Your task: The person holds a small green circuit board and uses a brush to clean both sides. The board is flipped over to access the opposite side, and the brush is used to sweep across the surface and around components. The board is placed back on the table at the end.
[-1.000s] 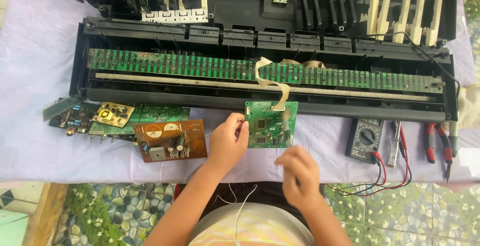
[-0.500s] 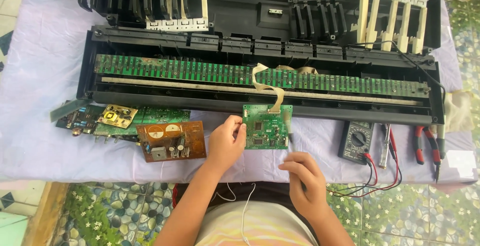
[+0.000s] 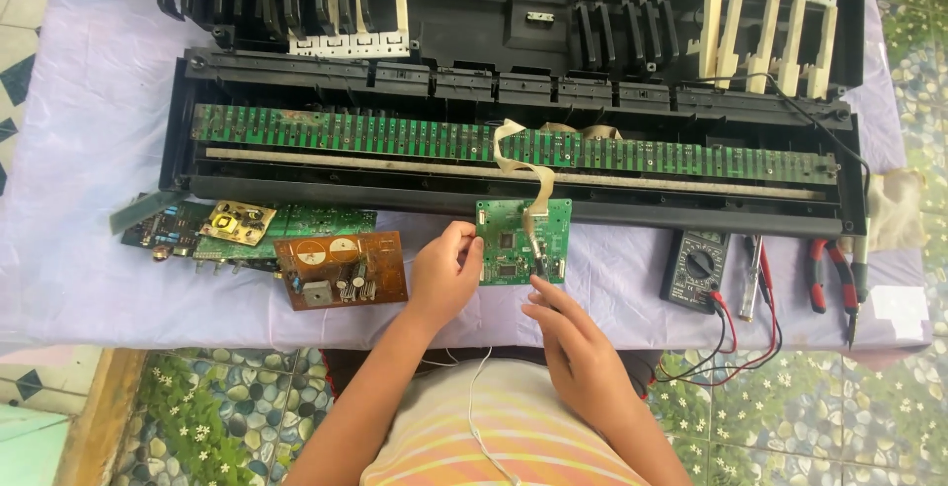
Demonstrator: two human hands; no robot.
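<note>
2 hands' fingers [image 3: 464, 241] touching green board [image 3: 509, 234]

You have one opened black keyboard case [image 3: 296, 190] on the counter [image 3: 79, 249], with one long green key-contact board [image 3: 395, 135] inside. Loose circuit boards: one small green [image 3: 509, 239], one brown [image 3: 341, 269], one yellow [image 3: 237, 221], one larger green [image 3: 316, 221]. One multimeter [image 3: 696, 269], one pair of red-handled pliers [image 3: 828, 274], one ribbon cable [image 3: 523, 165].
</note>
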